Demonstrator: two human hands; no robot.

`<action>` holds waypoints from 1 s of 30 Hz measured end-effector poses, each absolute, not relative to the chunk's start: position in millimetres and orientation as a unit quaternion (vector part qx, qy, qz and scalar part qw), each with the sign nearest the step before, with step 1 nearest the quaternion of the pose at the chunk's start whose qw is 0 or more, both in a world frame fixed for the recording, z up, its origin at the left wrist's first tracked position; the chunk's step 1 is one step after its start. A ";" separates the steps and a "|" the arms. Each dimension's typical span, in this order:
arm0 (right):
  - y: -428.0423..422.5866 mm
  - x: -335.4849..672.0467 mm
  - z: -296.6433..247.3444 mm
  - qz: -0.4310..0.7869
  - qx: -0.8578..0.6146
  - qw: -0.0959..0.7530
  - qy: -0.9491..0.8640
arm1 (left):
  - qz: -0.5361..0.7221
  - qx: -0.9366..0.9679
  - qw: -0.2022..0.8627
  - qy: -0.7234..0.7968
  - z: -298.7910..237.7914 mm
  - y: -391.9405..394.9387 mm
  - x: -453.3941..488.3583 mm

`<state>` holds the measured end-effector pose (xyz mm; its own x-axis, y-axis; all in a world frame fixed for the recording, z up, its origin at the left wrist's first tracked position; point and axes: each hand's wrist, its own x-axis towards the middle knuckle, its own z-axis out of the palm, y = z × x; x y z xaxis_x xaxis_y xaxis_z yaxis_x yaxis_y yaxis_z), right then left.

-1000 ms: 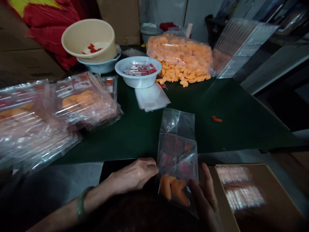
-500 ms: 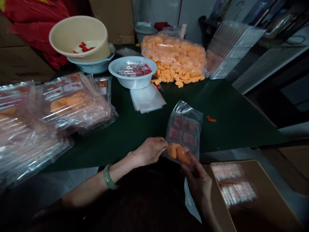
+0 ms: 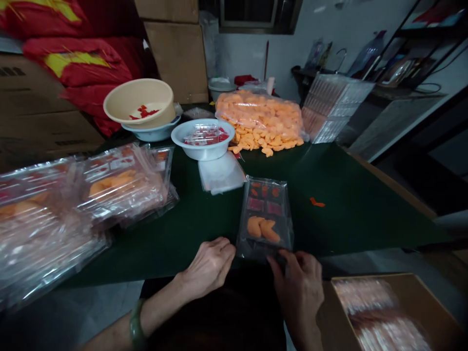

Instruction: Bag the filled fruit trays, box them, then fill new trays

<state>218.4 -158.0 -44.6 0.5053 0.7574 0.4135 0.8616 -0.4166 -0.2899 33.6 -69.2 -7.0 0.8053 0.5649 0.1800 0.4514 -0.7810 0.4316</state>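
Note:
On the green tabletop lies a clear plastic bag with a compartmented tray inside. Two orange curved pieces fill the tray's large near compartment; dark red pieces sit in the smaller ones beyond. My right hand pinches the bag's near edge between thumb and fingers. By the bag's near left corner, my left hand is closed with its fingers curled under; whether it grips the corner is hidden. A green bangle circles the left wrist.
Filled packs are piled at left. Behind are a white basin, flat clear bags, a cream basin, a big bag of orange pieces and stacked clear trays. An open carton stands low at right.
The bagged tray has gone from tilted up in both hands to lying on the table. My right hand has slid to its near edge. The head view has tipped upward.

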 end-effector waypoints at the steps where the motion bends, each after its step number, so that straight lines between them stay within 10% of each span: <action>1: -159.3 220.5 -42.4 -0.140 -0.823 0.228 -0.502 | 0.160 0.927 0.188 0.281 -5.8 -70.5 34.3; 13: -102.4 235.5 -15.8 -0.138 -0.699 0.170 -0.680 | -0.019 0.960 0.068 0.269 -3.7 -45.9 72.0; 30: -103.5 232.5 -22.6 -0.104 -0.731 0.212 -0.641 | 0.048 0.944 0.067 0.319 -4.2 -34.3 82.8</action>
